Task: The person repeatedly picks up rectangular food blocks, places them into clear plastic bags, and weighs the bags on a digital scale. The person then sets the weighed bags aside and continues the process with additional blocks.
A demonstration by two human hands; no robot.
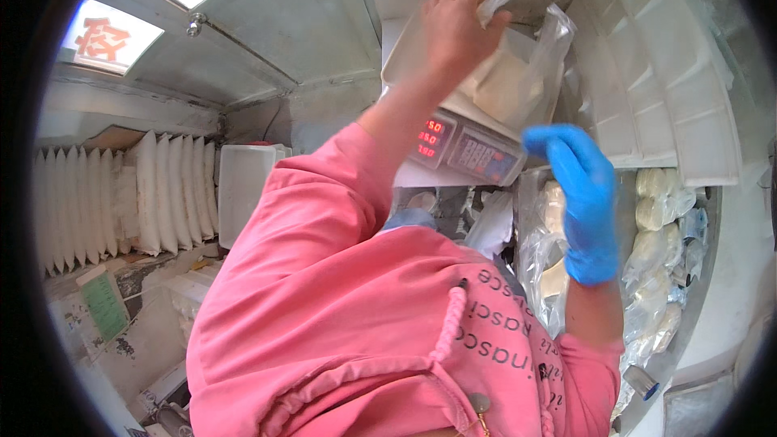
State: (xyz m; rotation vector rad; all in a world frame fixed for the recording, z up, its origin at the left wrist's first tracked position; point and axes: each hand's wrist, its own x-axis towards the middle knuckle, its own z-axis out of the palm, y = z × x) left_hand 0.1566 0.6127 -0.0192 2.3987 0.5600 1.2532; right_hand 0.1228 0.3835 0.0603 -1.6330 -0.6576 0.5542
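Note:
My bare left hand [461,28] is above the tray of a digital scale, its fingers closed around the gathered corner of a clear plastic bag [530,73]. Inside the bag lies something pale and flat, perhaps dough wrappers [495,85]; its kind is hard to make out. The scale [486,158] has a lit red display on its front. To the right of the scale my right hand [579,194], in a blue glove, hangs in the air. Its fingers are bent to the left, slightly parted and a little blurred, with nothing visible in them.
Bagged pale rounds [651,267] fill the counter at the right. White ribbed panels [655,73] stand behind them. At the left, full white sacks [170,194] are lined up beside a white bin [245,190]. A door with a metal bar [251,53] is at the back left.

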